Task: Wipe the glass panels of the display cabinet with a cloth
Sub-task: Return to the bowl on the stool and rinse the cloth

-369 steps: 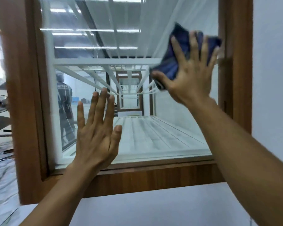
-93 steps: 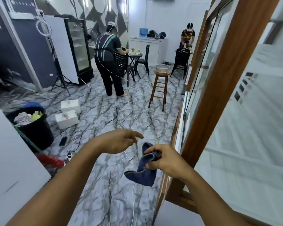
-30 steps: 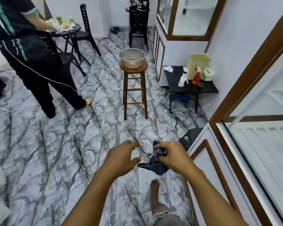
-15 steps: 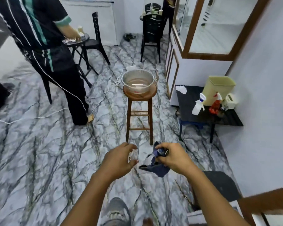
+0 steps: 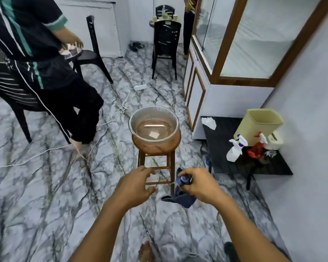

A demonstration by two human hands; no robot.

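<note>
1. The person has turned away from the cabinet [image 5: 233,80]; the bowl [image 5: 153,125] on the stool [image 5: 155,148] now stands just ahead.
2. The right hand's [image 5: 199,184] fingers grip the bunched cloth [image 5: 182,199]; the left hand's [image 5: 136,186] fingers are loosely curled, holding nothing.
3. A rinse probably comes next; wiping the glass [image 5: 254,44], far right, is paused.

The right hand [image 5: 199,184] covers the middle of the cloth [image 5: 180,198], so only a bunched top and a hanging end show. The left hand [image 5: 134,188] and the cloth hide parts of the stool's [image 5: 156,148] lower legs. The display cabinet [image 5: 216,59] runs off the top and right edges. The standing person [image 5: 36,53] is cut off above the shoulders. A bare foot [image 5: 146,251] at the bottom edge is blurred and cropped. The small items beside the red spray bottle [image 5: 255,151] are too blurred to name.
</note>
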